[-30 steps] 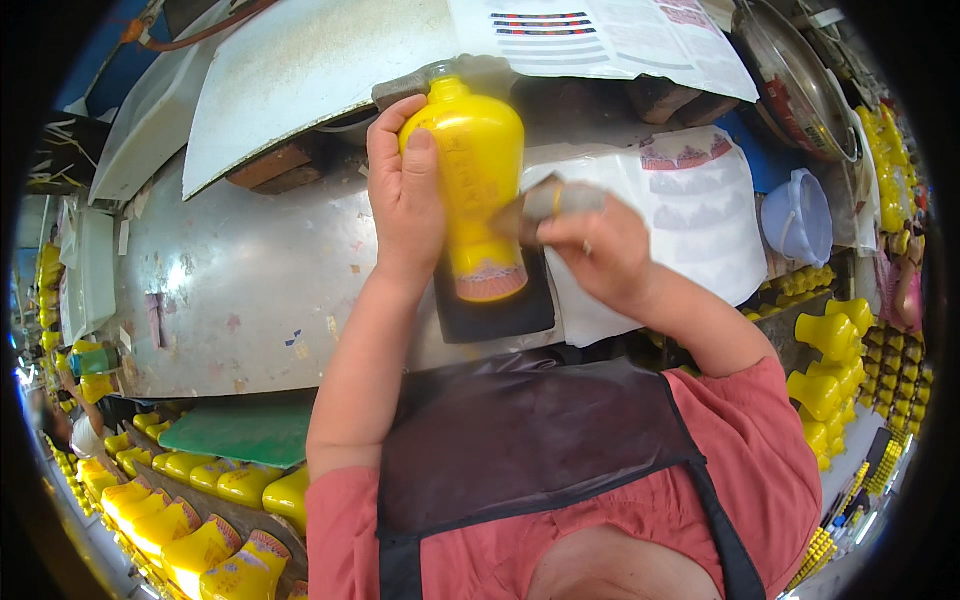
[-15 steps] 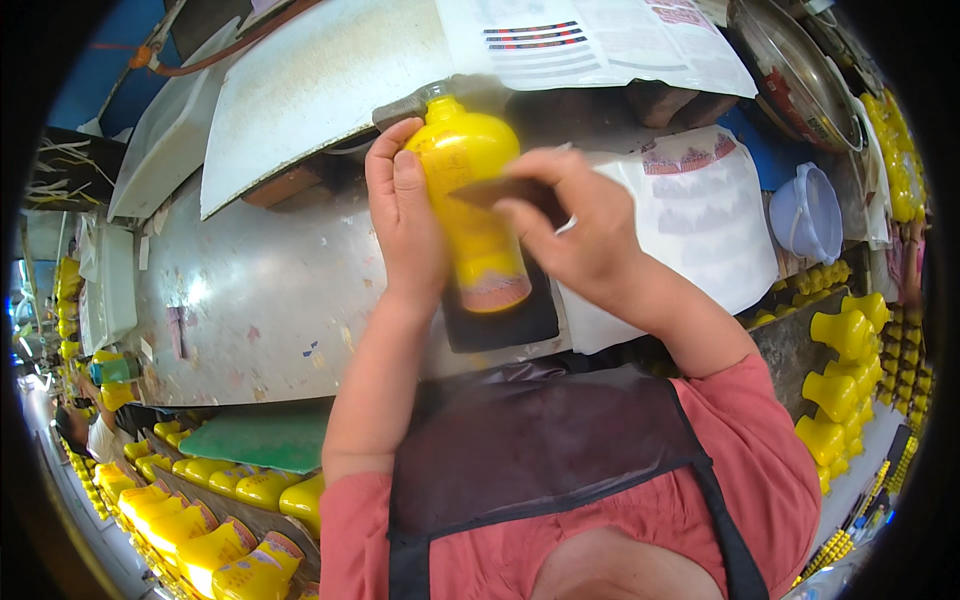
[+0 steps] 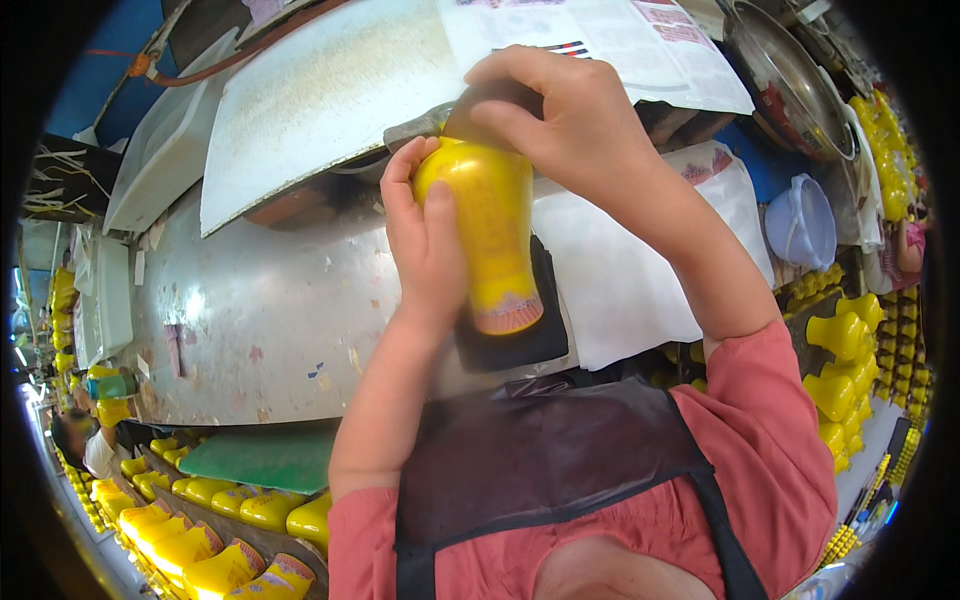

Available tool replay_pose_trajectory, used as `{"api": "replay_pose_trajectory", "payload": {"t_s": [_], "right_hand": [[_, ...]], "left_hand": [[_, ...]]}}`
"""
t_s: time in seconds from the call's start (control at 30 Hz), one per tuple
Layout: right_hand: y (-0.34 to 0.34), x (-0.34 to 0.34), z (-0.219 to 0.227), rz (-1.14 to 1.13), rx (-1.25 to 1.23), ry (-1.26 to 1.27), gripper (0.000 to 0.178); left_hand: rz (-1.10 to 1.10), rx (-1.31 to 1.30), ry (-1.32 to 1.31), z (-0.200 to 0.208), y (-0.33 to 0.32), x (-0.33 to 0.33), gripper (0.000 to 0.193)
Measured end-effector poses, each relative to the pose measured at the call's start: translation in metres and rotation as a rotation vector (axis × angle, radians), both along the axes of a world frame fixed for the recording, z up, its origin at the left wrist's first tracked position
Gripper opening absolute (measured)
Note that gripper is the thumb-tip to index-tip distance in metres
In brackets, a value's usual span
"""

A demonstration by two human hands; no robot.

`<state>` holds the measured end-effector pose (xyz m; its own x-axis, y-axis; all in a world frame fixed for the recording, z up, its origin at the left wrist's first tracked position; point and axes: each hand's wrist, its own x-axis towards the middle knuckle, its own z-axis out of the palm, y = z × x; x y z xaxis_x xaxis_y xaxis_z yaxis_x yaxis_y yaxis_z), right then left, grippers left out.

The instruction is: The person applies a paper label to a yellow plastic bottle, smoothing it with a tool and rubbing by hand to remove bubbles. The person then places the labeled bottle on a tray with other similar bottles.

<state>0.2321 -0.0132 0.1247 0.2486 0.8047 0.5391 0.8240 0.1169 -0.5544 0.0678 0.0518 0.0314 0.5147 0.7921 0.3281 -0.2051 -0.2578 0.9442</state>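
Observation:
A glossy yellow vase (image 3: 492,225) lies on a black pad (image 3: 522,352) on the metal table, its neck pointing away from me and a patterned band around its base. My left hand (image 3: 425,240) grips the vase's left side, fingers curled at the shoulder and thumb laid along the body. In my right hand (image 3: 590,115) is a thin brown flat scraper (image 3: 490,110), pinched between thumb and fingers. It is over the vase's neck and hides most of it; whether it touches cannot be made out. A grey block (image 3: 412,128) sits beside the neck.
White decal sheets (image 3: 640,270) lie right of the pad. More printed sheets (image 3: 640,65) cover the raised board (image 3: 310,100) behind. A pale blue bucket (image 3: 800,222) and metal pan (image 3: 785,85) stand at right. Yellow vases (image 3: 195,545) line both sides. Another person's sleeve (image 3: 102,455) shows far left.
My right hand and the scraper have moved from the vase's body up to its neck. The vase and my left hand appear slightly lower and further right.

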Motion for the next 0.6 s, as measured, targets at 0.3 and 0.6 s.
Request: {"api": "replay_pose_trajectory", "payload": {"t_s": [0.3,0.6], "right_hand": [[0.015,0.003,0.005,-0.063,-0.071,-0.142,0.020],[0.042,-0.001,0.017,0.159,-0.300,-0.291,0.023]], "left_hand": [[0.032,0.013,-0.003,-0.006,0.000,0.002,0.054],[0.035,0.033,0.051,0.008,0.003,0.005,0.072]]}}
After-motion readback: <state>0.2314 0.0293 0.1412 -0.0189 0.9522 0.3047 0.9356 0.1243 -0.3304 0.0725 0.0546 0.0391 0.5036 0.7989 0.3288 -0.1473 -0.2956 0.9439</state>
